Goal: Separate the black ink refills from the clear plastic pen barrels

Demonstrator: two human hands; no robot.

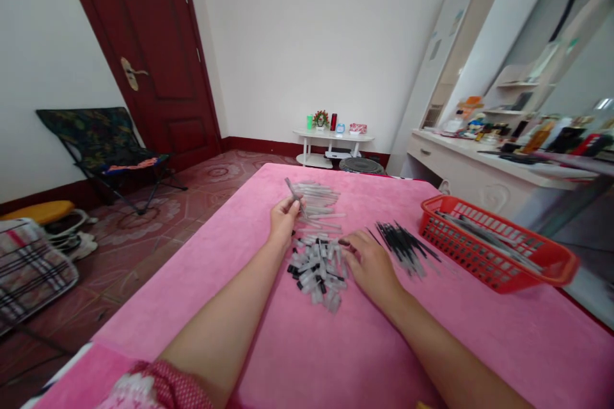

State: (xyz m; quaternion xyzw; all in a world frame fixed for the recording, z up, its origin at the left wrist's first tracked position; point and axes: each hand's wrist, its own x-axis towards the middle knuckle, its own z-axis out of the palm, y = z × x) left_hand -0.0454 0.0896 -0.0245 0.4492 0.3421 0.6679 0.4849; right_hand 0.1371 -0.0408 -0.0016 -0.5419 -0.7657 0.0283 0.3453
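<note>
My left hand (284,216) is closed round a thin clear pen barrel (292,190) that sticks up and away from it, beside a pile of clear pen barrels (319,201) on the pink table (307,351). My right hand (368,263) rests palm down with its fingers bent, the fingertips touching a heap of small clear and black caps (316,268). What those fingers pinch, if anything, is hidden. A spread of thin black refills (403,244) lies just right of that hand.
A red plastic basket (503,255) holding several pens stands at the table's right. A white dresser (480,166) with clutter is behind it. A folding chair (103,147), a dark red door (148,45) and a small white side table (333,144) stand on the tiled floor.
</note>
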